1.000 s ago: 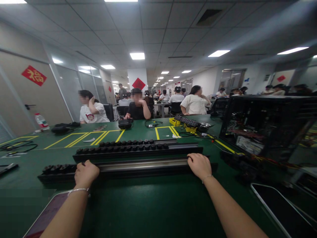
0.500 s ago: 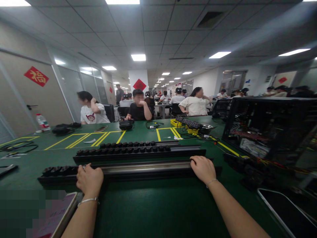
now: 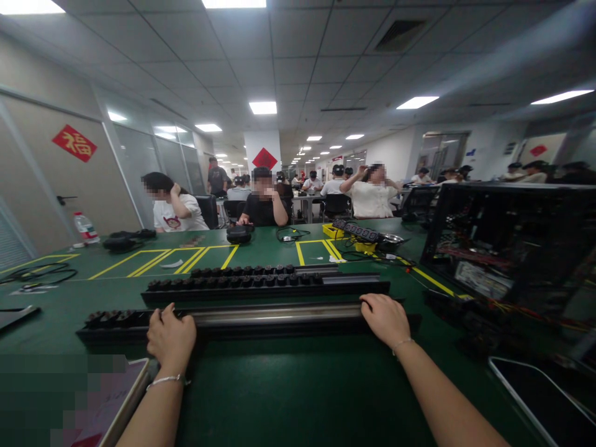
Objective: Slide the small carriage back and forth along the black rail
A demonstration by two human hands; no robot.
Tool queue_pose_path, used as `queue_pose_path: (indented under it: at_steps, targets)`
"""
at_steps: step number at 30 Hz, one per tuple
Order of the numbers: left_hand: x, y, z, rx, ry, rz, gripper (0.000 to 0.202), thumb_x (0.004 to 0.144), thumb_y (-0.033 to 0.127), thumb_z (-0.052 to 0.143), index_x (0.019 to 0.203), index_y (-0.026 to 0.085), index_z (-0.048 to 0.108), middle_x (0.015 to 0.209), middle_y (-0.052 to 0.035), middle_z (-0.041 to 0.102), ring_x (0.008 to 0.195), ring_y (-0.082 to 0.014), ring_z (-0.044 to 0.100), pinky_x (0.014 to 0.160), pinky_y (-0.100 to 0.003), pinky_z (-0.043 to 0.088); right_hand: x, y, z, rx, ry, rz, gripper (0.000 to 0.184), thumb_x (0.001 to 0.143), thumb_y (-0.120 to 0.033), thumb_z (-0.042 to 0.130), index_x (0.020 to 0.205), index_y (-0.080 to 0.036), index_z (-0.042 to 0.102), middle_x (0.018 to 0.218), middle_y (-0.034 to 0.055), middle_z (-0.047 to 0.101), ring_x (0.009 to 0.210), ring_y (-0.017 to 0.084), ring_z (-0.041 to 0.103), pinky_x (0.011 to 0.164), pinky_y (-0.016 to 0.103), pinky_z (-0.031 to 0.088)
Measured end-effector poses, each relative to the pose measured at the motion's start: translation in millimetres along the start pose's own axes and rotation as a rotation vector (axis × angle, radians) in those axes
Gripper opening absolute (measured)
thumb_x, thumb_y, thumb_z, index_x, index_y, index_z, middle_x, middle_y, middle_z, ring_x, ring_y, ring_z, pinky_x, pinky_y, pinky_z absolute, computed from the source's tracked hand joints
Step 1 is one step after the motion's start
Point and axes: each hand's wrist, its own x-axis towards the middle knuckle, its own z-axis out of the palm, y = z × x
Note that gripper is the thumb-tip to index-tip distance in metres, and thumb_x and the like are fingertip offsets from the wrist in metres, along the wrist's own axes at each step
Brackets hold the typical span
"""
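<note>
A long black rail (image 3: 279,317) with a shiny metal strip along its top lies crosswise on the green table in front of me. A row of small black knob-like pieces (image 3: 112,317) sits in its left end. My left hand (image 3: 171,335) is closed over the rail beside these pieces, its fingertips partly hidden. Near the right end, my right hand (image 3: 385,320) has its fingers curled over the far edge of the same rail. Behind it lies a second black rail (image 3: 265,287), largely filled with similar pieces, and part of another shows beyond that.
An opened computer case (image 3: 503,242) with loose wires stands at the right. Phones or tablets lie at the near left and near right (image 3: 540,397). Farther back are a yellow tray (image 3: 333,231), cables, a black pouch (image 3: 239,234) and a bottle (image 3: 86,228). Several people sit beyond the table.
The view has shifted slightly, moving the scene a little to the right. Both hands stay at about the same places on the rail. A person in the background has raised an arm.
</note>
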Motion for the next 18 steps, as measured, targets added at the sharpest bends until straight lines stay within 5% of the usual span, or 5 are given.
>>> queue_pose_path:
  at_steps: [6, 18]
  targets:
    - [-0.5, -1.9, 3.0, 0.046, 0.044, 0.075, 0.06, 0.079, 0.033, 0.039, 0.132, 0.004, 0.037, 0.135, -0.0217, 0.042, 0.129, -0.0325, 0.032, 0.106, -0.046, 0.028, 0.0, 0.8, -1.7, 0.023, -0.007, -0.016, 0.036, 0.084, -0.03, 0.036, 0.102, -0.023, 0.067, 0.11, 0.0024, 0.067, 0.105, 0.018, 0.056, 0.091, 0.034, 0.036]
    - [7.7, -4.7, 3.8, 0.058, -0.068, 0.067, 0.06, 0.078, 0.035, 0.038, 0.128, 0.002, 0.041, 0.124, -0.0223, 0.053, 0.128, -0.0317, 0.036, 0.105, -0.043, 0.03, -0.2, 1.4, -1.5, 0.033, -0.012, -0.014, 0.037, 0.084, -0.03, 0.035, 0.103, -0.023, 0.066, 0.111, 0.002, 0.066, 0.106, 0.019, 0.055, 0.093, 0.034, 0.036]
